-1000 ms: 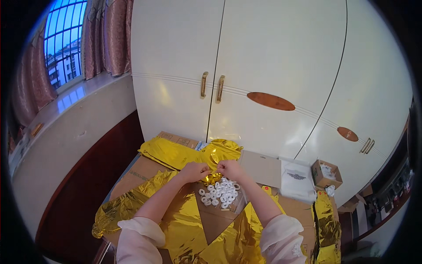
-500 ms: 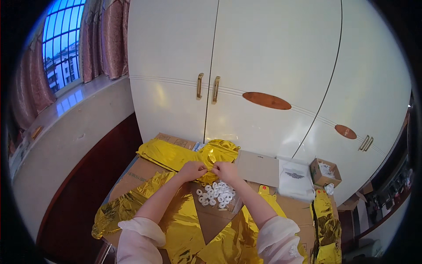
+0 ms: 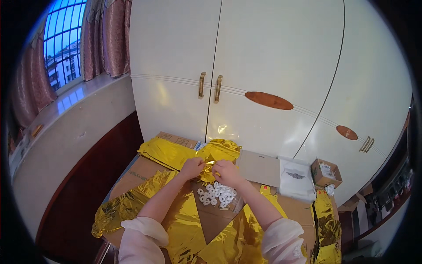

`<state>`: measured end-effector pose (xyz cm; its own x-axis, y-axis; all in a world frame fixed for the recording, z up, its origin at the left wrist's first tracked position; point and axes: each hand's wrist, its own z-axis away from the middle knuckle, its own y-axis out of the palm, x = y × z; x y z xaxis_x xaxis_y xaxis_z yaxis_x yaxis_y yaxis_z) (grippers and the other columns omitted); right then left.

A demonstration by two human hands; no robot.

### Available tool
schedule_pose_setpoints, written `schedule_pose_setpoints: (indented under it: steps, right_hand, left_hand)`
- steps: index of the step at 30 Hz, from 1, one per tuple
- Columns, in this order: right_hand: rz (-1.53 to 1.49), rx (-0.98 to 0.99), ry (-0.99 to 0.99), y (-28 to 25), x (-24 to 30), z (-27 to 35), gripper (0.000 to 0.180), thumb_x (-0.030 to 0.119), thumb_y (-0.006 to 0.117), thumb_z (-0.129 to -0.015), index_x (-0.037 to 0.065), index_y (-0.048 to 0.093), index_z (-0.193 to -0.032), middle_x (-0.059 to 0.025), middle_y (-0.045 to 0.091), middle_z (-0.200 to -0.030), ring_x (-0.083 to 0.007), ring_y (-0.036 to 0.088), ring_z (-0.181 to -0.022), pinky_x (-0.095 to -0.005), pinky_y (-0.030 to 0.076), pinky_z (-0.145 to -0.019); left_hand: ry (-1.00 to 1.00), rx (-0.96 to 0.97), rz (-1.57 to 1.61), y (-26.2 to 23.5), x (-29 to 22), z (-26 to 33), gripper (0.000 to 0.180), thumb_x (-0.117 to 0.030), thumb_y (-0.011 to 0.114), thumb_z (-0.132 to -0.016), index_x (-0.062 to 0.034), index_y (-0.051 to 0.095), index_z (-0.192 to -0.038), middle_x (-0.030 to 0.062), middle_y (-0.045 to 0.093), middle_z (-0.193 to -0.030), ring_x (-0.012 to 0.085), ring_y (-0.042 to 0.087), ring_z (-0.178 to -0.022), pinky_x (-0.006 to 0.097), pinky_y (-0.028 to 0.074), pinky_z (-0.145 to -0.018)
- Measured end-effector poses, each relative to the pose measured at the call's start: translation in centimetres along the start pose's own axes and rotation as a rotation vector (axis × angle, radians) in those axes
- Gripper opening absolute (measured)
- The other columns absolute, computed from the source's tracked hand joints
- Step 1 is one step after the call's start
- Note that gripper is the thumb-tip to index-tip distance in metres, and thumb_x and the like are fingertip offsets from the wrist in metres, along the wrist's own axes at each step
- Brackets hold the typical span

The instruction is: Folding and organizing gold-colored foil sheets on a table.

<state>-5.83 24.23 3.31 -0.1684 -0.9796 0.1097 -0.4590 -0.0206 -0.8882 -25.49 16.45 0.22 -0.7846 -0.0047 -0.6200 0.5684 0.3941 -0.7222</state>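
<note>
Both our hands pinch the same small fold of gold foil balloon (image 3: 210,166), fingertips closed on it from either side: our left hand (image 3: 192,167) grips the left part, our right hand (image 3: 225,172) the right, and the two nearly touch above it. What exactly sits between the fingertips is too small to make out; it looks like a crumpled tab of the foil.

Taking the heap of white rings (image 3: 215,195) as our landmark: the pinched fold lies just behind that heap, toward the white wardrobe (image 3: 272,66). Our right hand hovers right at the heap's far edge and is the nearer hand to it; our left hand is a little off to the heap's far left. The fold's long axis runs roughly left to right between our two hands, across our view.

More gold foil spreads around the heap: a large sheet (image 3: 169,154) behind and left of it, more draped (image 3: 184,233) in front of it near our sleeves. A flat brown cardboard piece (image 3: 259,167) lies behind and right of the heap, then a white packet (image 3: 296,182), and farther right a small open carton (image 3: 325,172).
</note>
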Motion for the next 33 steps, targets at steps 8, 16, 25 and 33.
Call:
schedule_pose_setpoints:
  steps: [8, 16, 25, 33]
  right_hand:
    - [0.047, 0.267, -0.134, 1.0, -1.8, 0.6, 0.023, 0.015, 0.06, -0.078, 0.01, 0.067, -0.099, -0.0079, 0.065, -0.099, -0.0265, 0.062, -0.096, -0.0382, 0.049, -0.086]
    - [0.09, 0.319, 0.008, 1.0, -0.8, -0.5, 0.015, 0.016, 0.054, -0.083, 0.011, 0.067, -0.091, -0.0092, 0.065, -0.086, -0.0287, 0.064, -0.084, -0.0414, 0.052, -0.073]
    - [-0.043, 0.162, -0.064, 0.6, -0.4, 0.3, 0.018, 0.018, 0.056, -0.08, 0.01, 0.067, -0.093, -0.0104, 0.065, -0.094, -0.0286, 0.065, -0.088, -0.0412, 0.052, -0.074]
    - [0.13, 0.374, -0.034, 0.9, -0.3, -0.5, 0.016, 0.018, 0.057, -0.079, 0.011, 0.068, -0.089, -0.0101, 0.066, -0.079, -0.0299, 0.065, -0.077, -0.0422, 0.051, -0.068]
  left_hand:
    - [-0.056, -0.089, 0.113, 0.1, 1.1, -0.1, 0.022, -0.024, 0.061, -0.086, -0.0027, 0.06, -0.092, 0.019, 0.064, -0.082, 0.0362, 0.062, -0.078, 0.042, 0.048, -0.069]
    - [-0.076, -0.036, 0.225, -0.8, 0.1, 0.6, 0.02, -0.013, 0.058, -0.086, -0.0058, 0.049, -0.102, 0.0174, 0.061, -0.076, 0.0374, 0.061, -0.076, 0.042, 0.047, -0.067]
    - [0.253, 0.037, 0.22, -0.4, 1.9, 0.8, 0.024, -0.003, 0.049, -0.085, -0.0095, 0.068, -0.098, 0.0169, 0.063, -0.075, 0.0298, 0.063, -0.073, 0.037, 0.048, -0.067]
    - [0.095, 0.032, 0.22, -0.9, 1.7, 0.9, 0.031, -0.003, 0.048, -0.086, -0.0119, 0.071, -0.104, 0.0136, 0.067, -0.079, 0.0225, 0.064, -0.068, 0.031, 0.051, -0.069]
